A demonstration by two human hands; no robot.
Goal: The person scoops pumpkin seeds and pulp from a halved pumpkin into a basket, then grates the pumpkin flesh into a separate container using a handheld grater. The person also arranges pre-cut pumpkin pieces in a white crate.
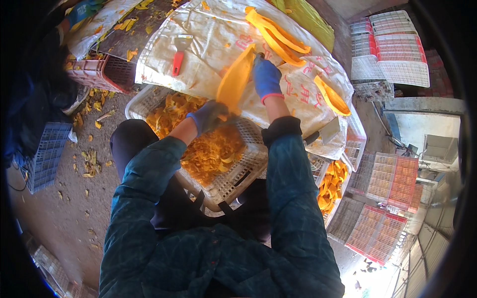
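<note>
My left hand, in a blue glove, grips the lower end of a long orange squash piece above a white plastic crate filled with orange shavings and pulp. Beside the upper end of the piece is my right hand, gloved in blue and closed on a small tool, mostly hidden by the fingers. More squash pieces lie on the white woven sheet beyond, with another squash piece to the right. A red-handled scraper rests at the left of the sheet, and a dark-handled scraper near my right forearm.
Cut squash pieces fill a crate at my right. Stacked red and white crates stand farther right. A pinkish-red crate and a blue crate are at the left, near another person's gloved hand. Peelings litter the floor.
</note>
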